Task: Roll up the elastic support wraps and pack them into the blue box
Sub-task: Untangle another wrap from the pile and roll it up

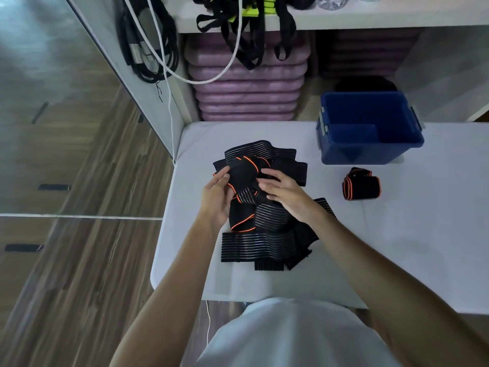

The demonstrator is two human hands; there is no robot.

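A wood-patterned floor (79, 260) is seen along the left side, and a pale grey surface (397, 234) fills the middle and right of the view. Behind the surface, a stack of purple cushions (247, 88) is stored under a white shelf (344, 19), from which black straps (246, 35) hang; a bundle of black cables (148, 41) and a white cord (169, 75) hang to their left.

The blue box (370, 152) is set at the far right part of the surface, open at the top, and nothing can be made out inside it. A loose pile of wraps (264, 242), black with thin pale stripes, is spread over the middle of the surface, well apart from the box.

One wrap with orange edging (243, 168) is held above the pile between both hands. The left hand (215, 200) is closed around its left edge, with the thumb on top and the fingers curled underneath. The right hand (283, 189) is laid on the wrap's right side with its fingers loosely bent; whether it actually grips the fabric cannot be told.

A rolled wrap (362, 185), black with orange edges, lies on the surface just in front of the box and to the right of the pile, touching neither.
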